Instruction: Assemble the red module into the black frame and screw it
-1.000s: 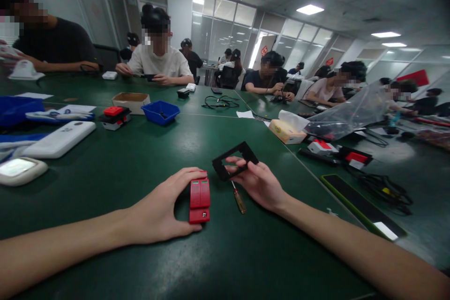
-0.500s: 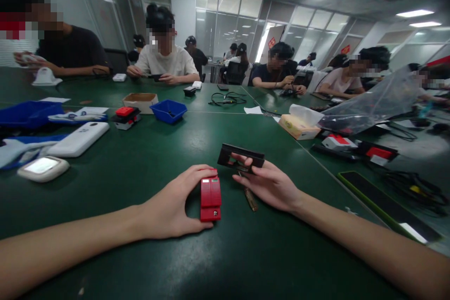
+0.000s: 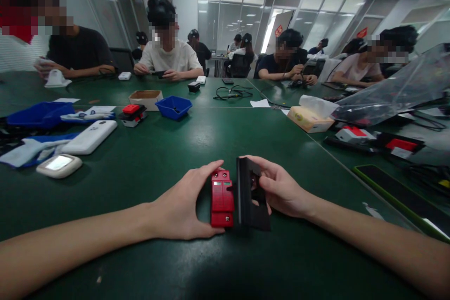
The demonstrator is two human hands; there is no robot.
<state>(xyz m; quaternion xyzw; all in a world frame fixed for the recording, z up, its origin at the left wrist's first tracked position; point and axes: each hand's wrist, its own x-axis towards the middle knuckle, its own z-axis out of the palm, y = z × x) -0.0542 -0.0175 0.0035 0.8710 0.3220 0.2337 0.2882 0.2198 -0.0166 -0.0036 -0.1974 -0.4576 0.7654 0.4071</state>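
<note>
A red block-shaped module (image 3: 222, 200) with screws at both ends rests on the green table (image 3: 190, 140). My left hand (image 3: 184, 201) grips it from the left, fingers at its far end and thumb at its near end. Just to its right, my right hand (image 3: 281, 187) holds a black plate (image 3: 253, 197) with cutouts, tilted up on edge. The plate's long edge faces the module, with a narrow gap between them over most of its length. Some fingers of my right hand are hidden behind the plate.
Left lie a white power bank (image 3: 94, 137), a rounded device (image 3: 59, 165) and gloves (image 3: 33, 150). Farther back are a blue bin (image 3: 173, 107) and a cardboard box (image 3: 146, 100). A tissue pack (image 3: 309, 118) and a black-green strip (image 3: 397, 197) are at right. Several people sit beyond.
My right hand has turned the black plate from lying crosswise to lengthwise and brought it beside the red module. The screwdriver-like tool under that hand is no longer visible.
</note>
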